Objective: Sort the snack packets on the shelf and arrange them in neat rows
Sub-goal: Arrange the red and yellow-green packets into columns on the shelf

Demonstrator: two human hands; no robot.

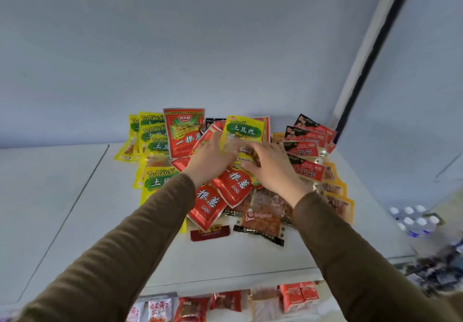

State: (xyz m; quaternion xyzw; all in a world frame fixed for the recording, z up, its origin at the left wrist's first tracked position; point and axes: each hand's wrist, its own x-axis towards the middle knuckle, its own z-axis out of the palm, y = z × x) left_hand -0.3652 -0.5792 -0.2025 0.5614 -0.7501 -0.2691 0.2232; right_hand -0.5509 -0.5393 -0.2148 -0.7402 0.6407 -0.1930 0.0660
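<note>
Head view: yellow packet [244, 131] upright, long axis vertical, both hands' fingers [226, 150] clamped on its lower edge

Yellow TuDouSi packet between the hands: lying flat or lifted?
Lifted. The yellow TuDouSi packet stands tilted up above the red packets, its lower edge at the left hand and right hand.

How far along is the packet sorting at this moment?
Roughly midway. Done: yellow packets overlap in a column at left, black-and-red packets in one at right. In hand: both hands, left hand and right hand, lift a yellow packet off the middle heap. Left: the jumbled red packets and brown packets.
</note>
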